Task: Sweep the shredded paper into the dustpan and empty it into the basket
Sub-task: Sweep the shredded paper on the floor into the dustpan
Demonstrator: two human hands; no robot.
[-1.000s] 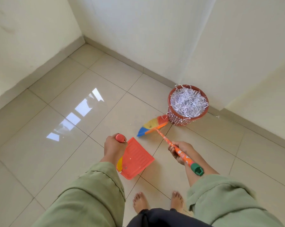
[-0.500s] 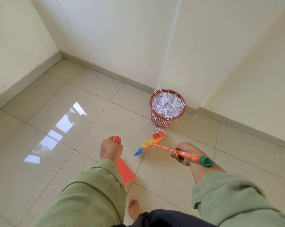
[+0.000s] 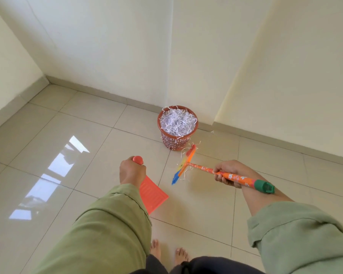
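A red mesh basket (image 3: pixel 173 142) heaped with white shredded paper (image 3: pixel 177 122) stands on the floor by the wall corner. My left hand (image 3: pixel 132 171) grips the red handle of an orange dustpan (image 3: pixel 152 193), whose pan hangs below my wrist, partly hidden by my green sleeve. My right hand (image 3: pixel 228 174) holds the orange flowered handle of a small broom (image 3: pixel 186 165); its multicoloured bristle head is just in front of the basket. A few loose paper strips (image 3: pixel 183 153) cling around the bristles and lie near the basket's foot.
Glossy beige floor tiles spread to the left, with bright window reflections (image 3: pixel 54 171). Cream walls with a grey skirting (image 3: pixel 107 96) close off the back and left. My bare feet (image 3: pixel 168 252) stand at the bottom centre.
The view has pulled back from the basket. The dustpan has swung from face-up to hanging edge-on below my left hand. The broom head has turned and lifted, carrying a few paper strips.
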